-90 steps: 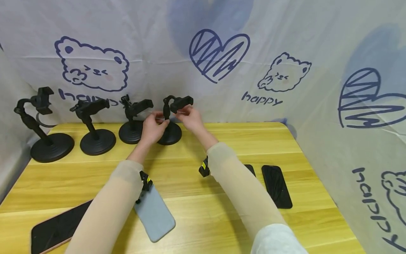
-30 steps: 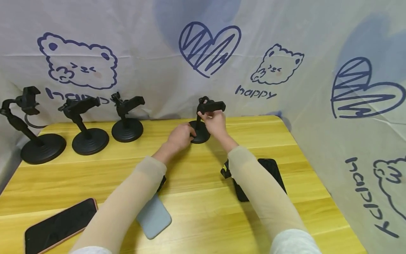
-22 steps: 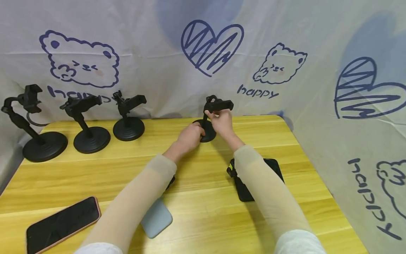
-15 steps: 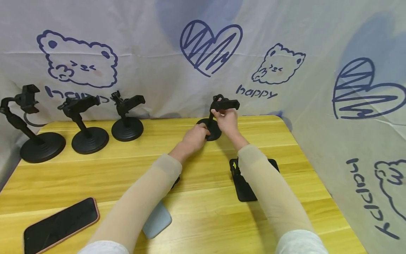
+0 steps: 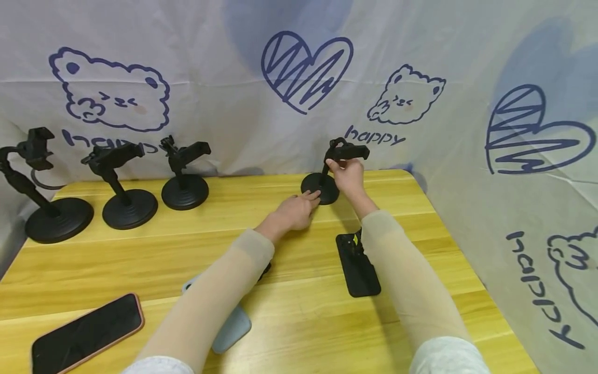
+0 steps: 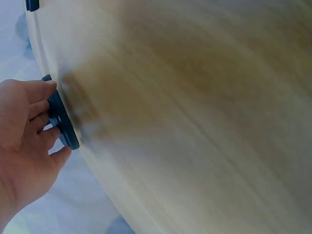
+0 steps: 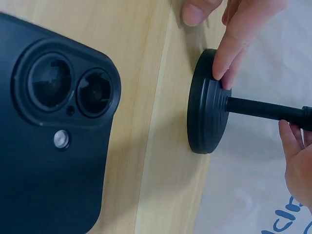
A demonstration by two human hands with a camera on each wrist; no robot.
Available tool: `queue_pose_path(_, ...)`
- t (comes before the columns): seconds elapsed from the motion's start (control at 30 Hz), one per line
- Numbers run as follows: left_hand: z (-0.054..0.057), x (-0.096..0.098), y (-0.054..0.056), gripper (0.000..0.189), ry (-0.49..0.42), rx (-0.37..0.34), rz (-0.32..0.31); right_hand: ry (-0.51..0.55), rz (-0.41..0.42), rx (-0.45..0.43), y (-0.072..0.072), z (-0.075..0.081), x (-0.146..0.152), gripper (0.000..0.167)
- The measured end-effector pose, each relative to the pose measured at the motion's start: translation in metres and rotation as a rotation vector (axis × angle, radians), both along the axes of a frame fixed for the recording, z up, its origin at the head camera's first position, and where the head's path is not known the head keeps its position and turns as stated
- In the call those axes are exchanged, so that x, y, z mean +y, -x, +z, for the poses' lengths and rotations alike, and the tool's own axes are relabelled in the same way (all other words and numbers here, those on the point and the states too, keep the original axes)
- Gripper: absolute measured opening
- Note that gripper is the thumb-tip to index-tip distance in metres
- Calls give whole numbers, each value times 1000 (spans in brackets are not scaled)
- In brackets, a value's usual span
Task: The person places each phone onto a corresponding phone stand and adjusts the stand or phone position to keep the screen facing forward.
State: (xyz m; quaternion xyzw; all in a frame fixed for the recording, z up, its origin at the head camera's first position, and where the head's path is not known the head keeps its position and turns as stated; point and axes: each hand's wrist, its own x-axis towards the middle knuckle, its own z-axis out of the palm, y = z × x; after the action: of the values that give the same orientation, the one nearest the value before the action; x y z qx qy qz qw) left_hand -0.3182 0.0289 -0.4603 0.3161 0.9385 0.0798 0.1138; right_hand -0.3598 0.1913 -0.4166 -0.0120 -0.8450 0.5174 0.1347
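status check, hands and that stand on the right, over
Left hand open, fingertips on stand base. Right hand grips the stand's clamp head. Black phone flat under right forearm.

Both arms stretched forward — left hand (image 5: 295, 209) low with fingers (image 6: 43, 108) loosely extended, right hand (image 5: 348, 174) raised a bit higher, fingers (image 5: 334, 165) curled in a pinch.

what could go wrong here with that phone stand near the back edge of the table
1. The stand sits close to the table's back edge; a further push might tip its base off.
2. The right hand holds it high, at the clamp, while the left hand only touches the base with straight fingers, so it could topple.
3. The right forearm hangs over the black phone and might knock it.
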Motion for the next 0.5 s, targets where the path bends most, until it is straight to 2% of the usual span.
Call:
queue_pose_path(0.2, 0, 0, -2, 55, -20, -6, 29, 5, -14, -7, -1, 0, 1, 37)
queue_pose_path(0.3, 0, 0, -2, 56, -62, 7, 48, 6, -21, -6, -3, -1, 4, 37)
queue_pose_path(0.4, 4, -1, -3, 54, -167, 47, 101, 34, -24, 5, -6, -2, 11, 34)
queue_pose_path(0.5, 14, -2, -4, 48, -350, 101, 180, 82, -20, 28, -12, -2, 20, 30)
